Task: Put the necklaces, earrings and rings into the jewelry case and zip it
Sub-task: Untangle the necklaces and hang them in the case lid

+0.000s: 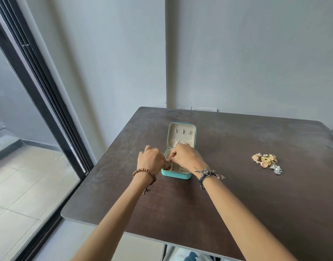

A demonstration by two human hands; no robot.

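A small teal jewelry case stands open on the dark table, its cream-lined lid upright at the back. Both my hands are over its left compartments. My left hand has its fingers curled at the case's left edge, and my right hand has its fingertips pinched together over the tray. Whatever small piece they hold is hidden by the fingers. A pile of gold and silver jewelry lies on the table far to the right.
The table's left edge runs beside a dark-framed glass door. A grey wall stands behind the table. I wear a wooden bead bracelet on the left wrist and a dark cord bracelet on the right.
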